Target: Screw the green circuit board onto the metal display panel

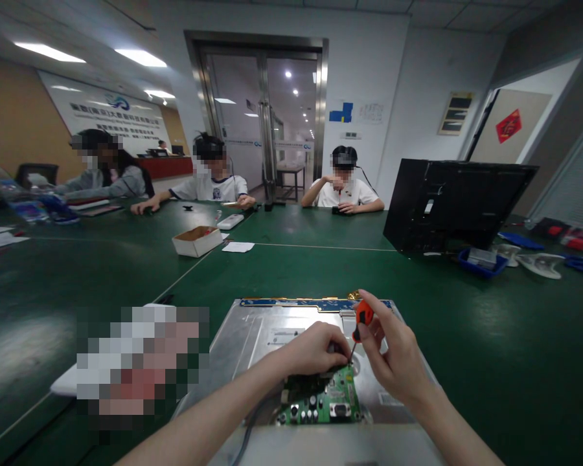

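My right hand point(391, 346) is closed around the orange and black handle of a screwdriver point(364, 313). Its thin shaft points down to the upper right corner of a green circuit board point(337, 391). My left hand point(318, 349) is closed just left of the screwdriver's tip, fingers curled at the board's upper edge; whether something small is pinched there is hidden. The board lies on a silver metal panel point(233, 346), the back of a flat display, with a blue circuit strip point(291, 303) along its far edge. A grey cable point(247, 433) runs down from the board's left side.
A small open box point(197, 242) and white paper point(238, 247) lie farther off on the green table point(291, 268). At right stand a black monitor point(451, 207) and a blue tray point(482, 264). A blurred-out item point(140, 362) lies left. Several people sit across the table.
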Motion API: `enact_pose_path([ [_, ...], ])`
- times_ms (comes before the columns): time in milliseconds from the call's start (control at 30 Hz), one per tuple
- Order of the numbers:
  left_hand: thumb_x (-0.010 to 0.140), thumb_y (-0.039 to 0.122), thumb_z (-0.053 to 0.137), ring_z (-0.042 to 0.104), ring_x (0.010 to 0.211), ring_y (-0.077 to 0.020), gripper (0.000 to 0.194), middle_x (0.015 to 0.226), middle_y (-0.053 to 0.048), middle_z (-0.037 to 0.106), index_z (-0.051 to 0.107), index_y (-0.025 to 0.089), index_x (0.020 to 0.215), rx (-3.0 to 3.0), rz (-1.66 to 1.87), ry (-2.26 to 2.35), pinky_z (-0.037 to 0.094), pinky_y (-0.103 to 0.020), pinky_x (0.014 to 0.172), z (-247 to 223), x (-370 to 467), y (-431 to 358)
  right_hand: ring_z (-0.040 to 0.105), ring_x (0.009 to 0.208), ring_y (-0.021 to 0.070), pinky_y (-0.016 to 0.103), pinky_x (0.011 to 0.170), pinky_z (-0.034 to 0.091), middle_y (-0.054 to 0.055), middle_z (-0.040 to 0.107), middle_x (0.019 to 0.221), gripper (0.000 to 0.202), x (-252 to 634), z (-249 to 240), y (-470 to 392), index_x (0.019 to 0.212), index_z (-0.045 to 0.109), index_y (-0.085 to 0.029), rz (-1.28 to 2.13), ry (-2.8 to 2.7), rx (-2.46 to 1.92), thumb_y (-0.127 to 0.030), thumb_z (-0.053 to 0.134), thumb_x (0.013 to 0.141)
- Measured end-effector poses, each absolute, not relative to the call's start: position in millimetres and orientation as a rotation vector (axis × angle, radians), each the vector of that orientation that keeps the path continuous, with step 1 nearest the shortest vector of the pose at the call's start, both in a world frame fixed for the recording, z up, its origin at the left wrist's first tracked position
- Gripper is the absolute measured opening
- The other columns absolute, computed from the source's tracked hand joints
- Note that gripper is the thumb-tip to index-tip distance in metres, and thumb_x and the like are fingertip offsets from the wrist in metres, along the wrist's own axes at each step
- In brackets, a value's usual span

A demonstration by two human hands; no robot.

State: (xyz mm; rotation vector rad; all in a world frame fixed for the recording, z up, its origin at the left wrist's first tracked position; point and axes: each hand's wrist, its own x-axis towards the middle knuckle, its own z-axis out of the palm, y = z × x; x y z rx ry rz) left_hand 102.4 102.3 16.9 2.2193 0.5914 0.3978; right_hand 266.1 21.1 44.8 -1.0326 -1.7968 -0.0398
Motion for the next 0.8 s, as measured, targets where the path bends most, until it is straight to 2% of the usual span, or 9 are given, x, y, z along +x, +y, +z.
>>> enact_pose_path([
  [133, 0.075, 0.004, 0.068, 0.062, 0.072, -0.0162, 0.014, 0.075, 0.000, 0.070, 0.075, 0.016, 0.080, 2.214, 0.402, 0.591, 0.045, -0.023, 0.068, 16.3, 102.1, 102.5, 0.051, 0.048, 0.0102, 0.022, 0.044, 0.043, -0.002, 0.058, 0.074, 0.043, 265.6, 45.0, 21.4, 0.137, 0.042, -0.021, -0.102, -1.794, -1.044, -0.018, 0.046, 0.094],
  [400, 0.074, 0.003, 0.067, 0.064, 0.072, -0.0170, 0.016, 0.076, -0.001, 0.071, 0.075, 0.014, 0.082, 2.194, 0.413, 0.590, 0.046, -0.024, 0.069, 13.3, 101.8, 102.3, 0.044, 0.044, 0.0065, 0.018, 0.041, 0.038, -0.004, 0.056, 0.077, 0.032, 267.7, 42.2, 25.1, 0.127, 0.045, -0.023, -0.260, -1.767, -0.991, -0.024, 0.054, 0.096],
  [667, 0.075, 0.005, 0.067, 0.062, 0.070, -0.0164, 0.015, 0.074, -0.001, 0.070, 0.076, 0.015, 0.081, 2.216, 0.437, 0.573, 0.045, -0.023, 0.066, 15.1, 101.0, 101.2, 0.049, 0.045, 0.0090, 0.019, 0.040, 0.040, -0.004, 0.057, 0.070, 0.033, 265.2, 44.3, 21.3, 0.129, 0.044, -0.019, -0.143, -1.759, -1.042, -0.020, 0.047, 0.096],
  [800, 0.074, 0.004, 0.067, 0.063, 0.071, -0.0164, 0.016, 0.075, -0.001, 0.070, 0.076, 0.015, 0.081, 2.223, 0.436, 0.578, 0.045, -0.023, 0.067, 14.2, 101.0, 102.0, 0.050, 0.044, 0.0087, 0.018, 0.039, 0.039, -0.005, 0.054, 0.067, 0.031, 264.9, 43.2, 22.7, 0.125, 0.044, -0.019, -0.139, -1.741, -1.041, -0.019, 0.050, 0.095],
])
